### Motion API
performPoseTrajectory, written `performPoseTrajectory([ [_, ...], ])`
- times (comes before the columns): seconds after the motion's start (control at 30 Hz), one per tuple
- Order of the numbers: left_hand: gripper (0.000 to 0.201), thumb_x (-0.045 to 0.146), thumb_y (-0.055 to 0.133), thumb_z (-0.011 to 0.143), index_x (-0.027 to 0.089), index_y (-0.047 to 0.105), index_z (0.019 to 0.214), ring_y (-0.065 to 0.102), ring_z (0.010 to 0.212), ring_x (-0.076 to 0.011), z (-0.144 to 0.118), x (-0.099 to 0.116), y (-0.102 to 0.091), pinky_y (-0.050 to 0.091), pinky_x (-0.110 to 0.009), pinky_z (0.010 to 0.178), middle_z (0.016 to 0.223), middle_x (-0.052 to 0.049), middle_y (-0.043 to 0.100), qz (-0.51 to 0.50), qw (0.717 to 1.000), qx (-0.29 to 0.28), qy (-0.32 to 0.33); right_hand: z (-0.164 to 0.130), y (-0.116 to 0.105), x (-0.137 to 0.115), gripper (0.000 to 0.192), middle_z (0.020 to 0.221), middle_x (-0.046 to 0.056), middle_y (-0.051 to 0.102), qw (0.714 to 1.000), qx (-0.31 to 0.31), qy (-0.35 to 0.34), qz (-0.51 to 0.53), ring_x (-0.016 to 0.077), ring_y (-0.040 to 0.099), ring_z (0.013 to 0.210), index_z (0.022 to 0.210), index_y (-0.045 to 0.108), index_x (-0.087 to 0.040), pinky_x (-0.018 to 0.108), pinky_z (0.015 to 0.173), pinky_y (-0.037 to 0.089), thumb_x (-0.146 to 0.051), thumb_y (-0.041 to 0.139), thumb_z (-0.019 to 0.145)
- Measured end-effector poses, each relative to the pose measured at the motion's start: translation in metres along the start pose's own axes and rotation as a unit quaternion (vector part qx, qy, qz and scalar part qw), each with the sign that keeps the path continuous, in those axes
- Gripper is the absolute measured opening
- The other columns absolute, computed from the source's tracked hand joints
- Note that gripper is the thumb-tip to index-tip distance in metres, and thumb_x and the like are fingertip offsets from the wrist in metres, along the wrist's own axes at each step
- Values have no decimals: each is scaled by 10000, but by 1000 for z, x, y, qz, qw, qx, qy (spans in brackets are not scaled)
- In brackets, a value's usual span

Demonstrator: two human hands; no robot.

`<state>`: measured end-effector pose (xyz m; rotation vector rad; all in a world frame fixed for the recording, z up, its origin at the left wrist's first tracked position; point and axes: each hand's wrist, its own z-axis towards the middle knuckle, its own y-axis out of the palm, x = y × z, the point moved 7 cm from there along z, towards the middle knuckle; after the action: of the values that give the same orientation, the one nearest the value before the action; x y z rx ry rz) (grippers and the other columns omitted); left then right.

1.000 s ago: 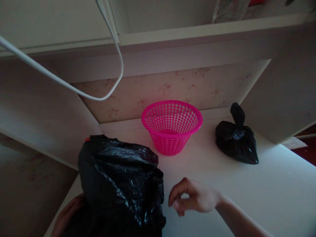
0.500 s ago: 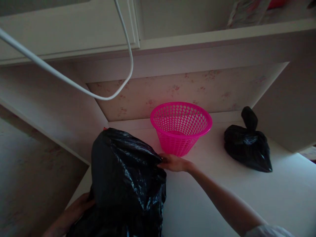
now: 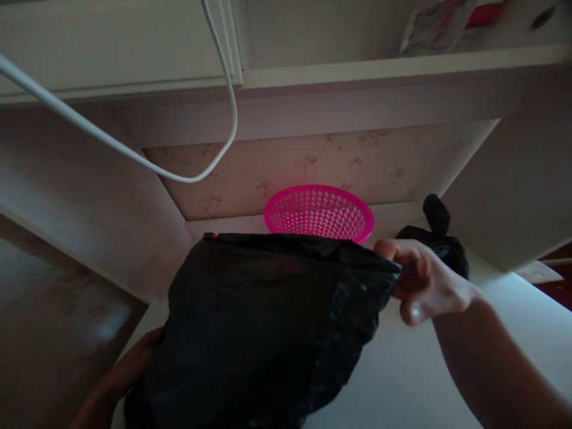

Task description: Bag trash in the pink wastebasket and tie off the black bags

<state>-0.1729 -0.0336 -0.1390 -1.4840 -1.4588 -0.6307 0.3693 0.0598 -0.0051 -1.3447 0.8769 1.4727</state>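
Note:
A large black plastic bag [image 3: 268, 328] fills the lower middle of the head view, its top edge stretched wide. My right hand [image 3: 429, 283] pinches the bag's upper right corner and pulls it out to the side. At the bag's left side, my left hand [image 3: 138, 360] holds on, its fingertips hidden by the plastic. Behind the bag stands a pink mesh basket [image 3: 319, 211]; only its rim and upper part show, the bag covering the rest.
A knotted black bag [image 3: 435, 232] sits on the white surface [image 3: 415, 369] at the right, partly behind my right hand. A white cable [image 3: 192, 179] loops down in the upper left. Above runs a shelf edge [image 3: 379, 68] with items on it. Panels stand on both sides.
My right hand has moved right and nearer, drawing the bag's edge out wide. The spread bag now covers the basket's lower part. My left hand stays at the bag's left side.

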Motion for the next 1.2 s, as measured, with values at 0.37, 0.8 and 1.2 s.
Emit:
performPoseTrajectory([
  [0.37,630,553,917,675,246,789,1209,622,1355,-419,8,-30,24,480,-493,1154,1311,-117,776,-178,982,-65,-13,-28,16,9,565,1528,69,564,942,298,-70,138,301,565,1391,1407,566,-403,500,1046,542,-540,752,891],
  [0.8,390,242,886,694,162,832,1072,773,1046,-373,-10,49,142,602,-417,904,1004,-101,850,-69,979,-192,0,-73,99,65,819,1441,94,655,968,233,50,71,271,627,1329,1535,419,-310,420,1144,516,-476,831,848],
  [1.2,354,327,903,679,217,820,1004,719,1190,-417,-22,29,180,601,-512,958,1056,-115,847,-157,973,-154,-70,-81,40,73,435,1021,34,816,921,328,120,174,219,742,916,1034,801,-242,249,779,632,-541,904,736],
])
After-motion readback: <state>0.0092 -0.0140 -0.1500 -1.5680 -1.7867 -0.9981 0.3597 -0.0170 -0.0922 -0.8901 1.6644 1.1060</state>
